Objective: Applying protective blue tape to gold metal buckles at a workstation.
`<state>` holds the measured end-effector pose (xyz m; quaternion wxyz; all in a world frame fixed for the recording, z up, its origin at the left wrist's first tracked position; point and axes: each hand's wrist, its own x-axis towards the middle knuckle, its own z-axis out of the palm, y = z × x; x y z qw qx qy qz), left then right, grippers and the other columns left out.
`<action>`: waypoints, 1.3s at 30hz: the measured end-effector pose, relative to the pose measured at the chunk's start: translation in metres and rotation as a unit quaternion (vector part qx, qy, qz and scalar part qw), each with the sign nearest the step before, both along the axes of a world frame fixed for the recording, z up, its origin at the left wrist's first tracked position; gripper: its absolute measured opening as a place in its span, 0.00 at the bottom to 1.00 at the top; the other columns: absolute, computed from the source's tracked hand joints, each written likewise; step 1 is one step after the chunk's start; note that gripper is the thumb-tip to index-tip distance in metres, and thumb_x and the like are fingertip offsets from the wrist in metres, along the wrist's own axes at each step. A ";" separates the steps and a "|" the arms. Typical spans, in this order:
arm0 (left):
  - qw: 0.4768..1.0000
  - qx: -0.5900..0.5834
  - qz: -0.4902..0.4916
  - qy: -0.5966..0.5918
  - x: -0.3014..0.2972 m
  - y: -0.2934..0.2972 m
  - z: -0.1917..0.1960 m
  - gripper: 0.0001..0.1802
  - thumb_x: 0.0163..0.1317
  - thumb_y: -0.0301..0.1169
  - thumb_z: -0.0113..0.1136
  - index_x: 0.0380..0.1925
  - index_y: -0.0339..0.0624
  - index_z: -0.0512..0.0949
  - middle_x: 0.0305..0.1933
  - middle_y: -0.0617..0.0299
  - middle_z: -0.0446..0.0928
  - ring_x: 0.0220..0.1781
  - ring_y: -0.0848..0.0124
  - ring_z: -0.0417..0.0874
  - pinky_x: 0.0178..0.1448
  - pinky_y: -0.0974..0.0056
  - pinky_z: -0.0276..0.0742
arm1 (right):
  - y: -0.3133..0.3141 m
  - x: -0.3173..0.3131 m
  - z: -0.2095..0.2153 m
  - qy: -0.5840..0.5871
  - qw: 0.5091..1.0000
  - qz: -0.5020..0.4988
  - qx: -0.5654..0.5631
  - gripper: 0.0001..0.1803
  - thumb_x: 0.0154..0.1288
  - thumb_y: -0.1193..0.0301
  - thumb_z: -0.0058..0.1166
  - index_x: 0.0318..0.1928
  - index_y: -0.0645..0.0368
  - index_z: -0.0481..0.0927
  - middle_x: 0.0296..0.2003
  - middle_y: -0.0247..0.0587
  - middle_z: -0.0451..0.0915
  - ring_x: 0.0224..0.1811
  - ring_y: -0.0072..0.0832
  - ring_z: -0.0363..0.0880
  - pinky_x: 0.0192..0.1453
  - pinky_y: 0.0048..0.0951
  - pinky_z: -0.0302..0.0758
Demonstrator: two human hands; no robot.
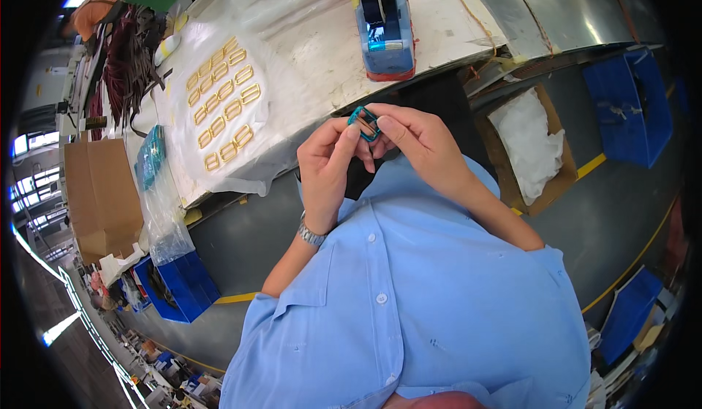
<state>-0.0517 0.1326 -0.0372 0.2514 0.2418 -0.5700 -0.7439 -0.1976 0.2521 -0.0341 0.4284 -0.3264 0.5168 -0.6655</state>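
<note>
Light-blue buttoned shirt (409, 299), metal wristwatch (311, 235)

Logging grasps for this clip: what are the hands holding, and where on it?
A small teal rectangular buckle, pinched by both hands: left hand at its left edge, right hand at its right edge.

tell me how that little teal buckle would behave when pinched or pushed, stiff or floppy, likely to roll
The teal buckle probably stays stiff: it keeps its rectangular frame shape while pinched between the left hand and the right hand. It looks light, since fingertips alone carry it. Flat and square-cornered, it would likely slide, not roll.
</note>
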 end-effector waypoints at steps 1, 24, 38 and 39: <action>1.000 -0.002 -0.009 -0.004 0.001 -0.001 -0.002 0.12 0.83 0.29 0.55 0.46 0.29 0.82 0.35 0.61 0.83 0.32 0.73 0.84 0.37 0.68 0.83 | -0.001 0.000 -0.003 -0.054 0.998 -0.007 0.013 0.16 0.83 0.72 0.56 0.63 0.69 0.83 0.42 0.36 0.88 0.40 0.19 0.86 0.46 0.25 0.83; 0.765 -0.631 -0.003 -0.125 -0.023 -0.087 0.033 0.22 0.56 0.26 0.79 0.51 0.41 0.85 0.47 0.53 0.88 0.47 0.55 0.89 0.50 0.56 0.84 | -0.019 -0.016 -0.020 -0.114 0.992 0.019 0.044 0.20 0.85 0.66 0.54 0.68 0.66 0.77 0.45 0.41 0.88 0.38 0.23 0.87 0.45 0.27 0.86; 0.764 -0.595 0.180 -0.172 0.042 -0.120 0.055 0.12 0.62 0.21 0.74 0.46 0.36 0.87 0.45 0.55 0.88 0.49 0.59 0.88 0.53 0.58 0.83 | 0.016 -0.037 0.040 0.184 0.957 -0.223 0.001 0.10 0.82 0.73 0.58 0.52 0.65 0.89 0.42 0.35 0.88 0.36 0.15 0.80 0.39 0.16 0.76; 0.759 -0.597 0.187 -0.180 0.058 -0.126 0.058 0.12 0.62 0.21 0.74 0.46 0.36 0.87 0.45 0.55 0.88 0.49 0.59 0.88 0.53 0.58 0.83 | 0.012 -0.044 0.043 0.229 0.943 -0.239 0.017 0.11 0.82 0.72 0.58 0.53 0.64 0.89 0.43 0.34 0.88 0.35 0.15 0.80 0.38 0.16 0.74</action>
